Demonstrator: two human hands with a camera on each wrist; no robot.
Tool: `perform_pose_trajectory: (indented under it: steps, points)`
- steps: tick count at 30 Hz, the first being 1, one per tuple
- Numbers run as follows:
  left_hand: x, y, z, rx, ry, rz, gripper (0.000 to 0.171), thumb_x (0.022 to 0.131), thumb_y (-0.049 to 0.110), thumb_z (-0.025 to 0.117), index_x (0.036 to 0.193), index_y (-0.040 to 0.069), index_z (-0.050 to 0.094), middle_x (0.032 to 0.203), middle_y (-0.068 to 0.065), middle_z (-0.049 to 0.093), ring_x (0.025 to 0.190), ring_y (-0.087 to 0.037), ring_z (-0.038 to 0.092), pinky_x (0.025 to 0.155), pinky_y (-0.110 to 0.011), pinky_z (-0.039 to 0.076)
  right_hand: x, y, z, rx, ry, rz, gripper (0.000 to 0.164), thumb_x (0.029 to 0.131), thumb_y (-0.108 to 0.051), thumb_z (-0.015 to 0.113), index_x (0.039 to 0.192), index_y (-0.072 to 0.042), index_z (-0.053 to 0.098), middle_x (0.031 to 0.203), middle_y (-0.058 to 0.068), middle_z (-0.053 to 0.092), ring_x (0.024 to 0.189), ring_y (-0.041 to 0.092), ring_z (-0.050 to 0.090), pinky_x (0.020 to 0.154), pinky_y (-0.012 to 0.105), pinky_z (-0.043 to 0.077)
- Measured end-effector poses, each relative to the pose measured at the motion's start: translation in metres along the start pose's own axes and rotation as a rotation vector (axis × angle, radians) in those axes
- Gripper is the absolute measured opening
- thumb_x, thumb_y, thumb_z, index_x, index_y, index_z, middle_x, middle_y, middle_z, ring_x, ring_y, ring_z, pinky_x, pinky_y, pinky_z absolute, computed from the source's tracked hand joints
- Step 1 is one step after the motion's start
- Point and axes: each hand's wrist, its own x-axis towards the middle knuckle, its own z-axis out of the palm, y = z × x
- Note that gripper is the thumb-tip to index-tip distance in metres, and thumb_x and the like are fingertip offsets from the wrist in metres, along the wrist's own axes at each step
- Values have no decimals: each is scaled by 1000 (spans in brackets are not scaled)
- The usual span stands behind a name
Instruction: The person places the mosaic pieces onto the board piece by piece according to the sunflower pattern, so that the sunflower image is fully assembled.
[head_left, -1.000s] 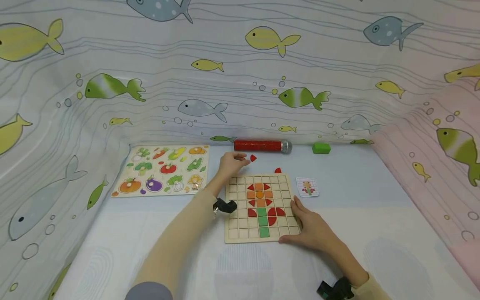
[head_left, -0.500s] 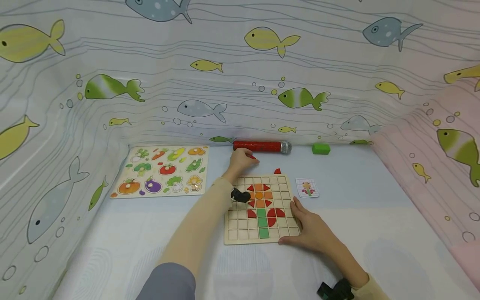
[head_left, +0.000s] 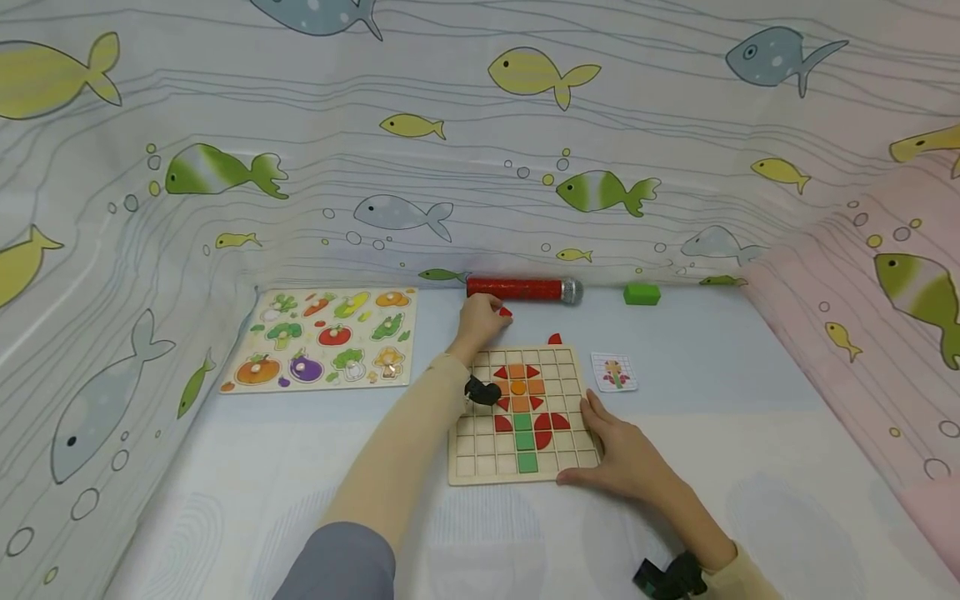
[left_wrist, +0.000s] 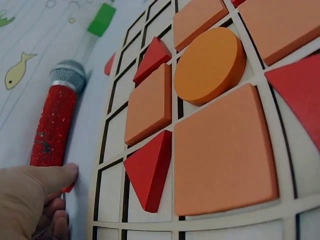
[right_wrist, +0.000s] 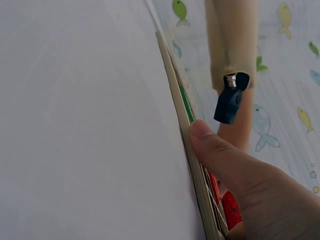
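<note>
My left hand [head_left: 480,323] is beyond the far edge of the board and pinches a small red piece [head_left: 506,313] at its fingertips. In the left wrist view the thumb covers most of that piece [left_wrist: 68,188]. My right hand [head_left: 626,458] grips the near right corner of the wooden grid board [head_left: 480,467], its thumb [right_wrist: 220,152] against the edge. On the grid lie orange squares [left_wrist: 225,155], an orange disc [left_wrist: 210,65], red triangles [left_wrist: 150,172], red quarter-circles [head_left: 543,439] and green squares [head_left: 527,462]. Another red piece [head_left: 555,339] lies just behind the board.
A red microphone [head_left: 517,289] lies at the back, with a green block [head_left: 642,294] to its right. A small pattern card [head_left: 614,372] is right of the board. At the left lies a vegetable puzzle board [head_left: 318,342]. Fish-print cloth [head_left: 465,167] hangs behind.
My left hand has moved right to the red piece behind the board, and its fingers have closed on it. The right hand keeps its hold on the board's corner.
</note>
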Motion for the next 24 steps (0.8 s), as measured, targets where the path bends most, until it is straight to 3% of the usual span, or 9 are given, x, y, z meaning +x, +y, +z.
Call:
perform_pose_trajectory:
  steps: [16,24]
  points:
    - [-4,5,-2,80,-3,50,22,99,8,73,117,-5,77,116,-19,77,109,-33,70,98,-43,57,0,-1,-1,8,-5,4,133,68,-80,83,161,4,38,170,24,30,148,48,45,111,60,49]
    - [0,6,-2,136,-59,58,31,98,15,77,121,-5,75,120,-19,75,115,-32,68,103,-43,54,0,0,-1,6,-3,2,134,68,-81,83,161,5,38,170,24,30,148,48,45,111,60,49]
